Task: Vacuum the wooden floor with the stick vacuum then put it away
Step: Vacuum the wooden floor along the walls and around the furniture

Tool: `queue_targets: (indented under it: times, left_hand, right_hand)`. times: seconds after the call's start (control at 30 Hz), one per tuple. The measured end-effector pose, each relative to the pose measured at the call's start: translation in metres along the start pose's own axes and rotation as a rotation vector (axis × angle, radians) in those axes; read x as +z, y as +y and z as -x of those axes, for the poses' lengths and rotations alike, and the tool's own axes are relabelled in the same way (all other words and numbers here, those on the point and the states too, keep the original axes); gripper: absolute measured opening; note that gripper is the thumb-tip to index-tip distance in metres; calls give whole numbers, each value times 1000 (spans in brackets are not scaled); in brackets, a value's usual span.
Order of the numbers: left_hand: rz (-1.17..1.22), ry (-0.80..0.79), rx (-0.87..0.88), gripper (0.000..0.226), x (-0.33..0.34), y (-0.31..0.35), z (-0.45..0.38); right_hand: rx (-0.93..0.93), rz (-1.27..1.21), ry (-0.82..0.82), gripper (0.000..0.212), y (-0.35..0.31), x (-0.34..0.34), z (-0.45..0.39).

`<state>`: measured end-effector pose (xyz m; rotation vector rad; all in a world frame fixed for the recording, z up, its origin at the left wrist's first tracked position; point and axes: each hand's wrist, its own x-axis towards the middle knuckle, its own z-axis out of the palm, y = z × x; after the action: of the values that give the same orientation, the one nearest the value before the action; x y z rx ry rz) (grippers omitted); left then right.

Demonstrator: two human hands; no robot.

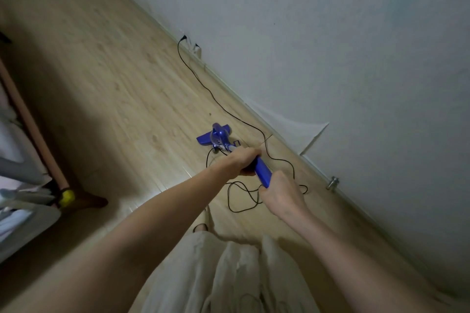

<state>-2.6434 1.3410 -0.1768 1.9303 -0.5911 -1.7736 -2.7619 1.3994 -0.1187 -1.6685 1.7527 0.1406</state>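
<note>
Both of your hands grip the blue stick vacuum (pixel 220 138): your left hand (pixel 243 161) is closed around the upper shaft, and your right hand (pixel 281 192) is closed on the handle end just behind it. The vacuum's head rests on the wooden floor (pixel 106 79) near the white wall (pixel 330 46). Its black cord (pixel 203 84) runs along the floor to a wall socket (pixel 183 37) and loops loosely beneath your hands.

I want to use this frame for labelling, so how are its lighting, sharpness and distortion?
Head view: dim overall, with one glare streak on the wooden floor; the left edge is dark and smeared; wide-angle tilt slants the wall; the blue vacuum and both hands stay reasonably sharp.
</note>
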Motion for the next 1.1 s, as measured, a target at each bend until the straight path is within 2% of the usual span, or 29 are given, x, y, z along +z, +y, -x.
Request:
queue_targets:
  times: [0.3,0.5,0.63,0.83,1.1]
  left_hand:
    - [88,56,10,9,-61,16,-33]
    - [126,7,-20,16,-120,32,-44]
    - [128,-15,-47,18,-145,45,-57]
    - [-7,-50,-59,14,-157,80,-76]
    - [-71,-145,-106,17,-150,90,-82]
  right_hand:
    - [-38,97,19,26,-59,19,-44]
    - [-89,181,5,34,-112,20,-61]
    - [-79,113,-41,36,-136,22,-76]
    - [38,-84,-86,27,-155,18,-104]
    - [101,-38,-131,21,-142,8,-114]
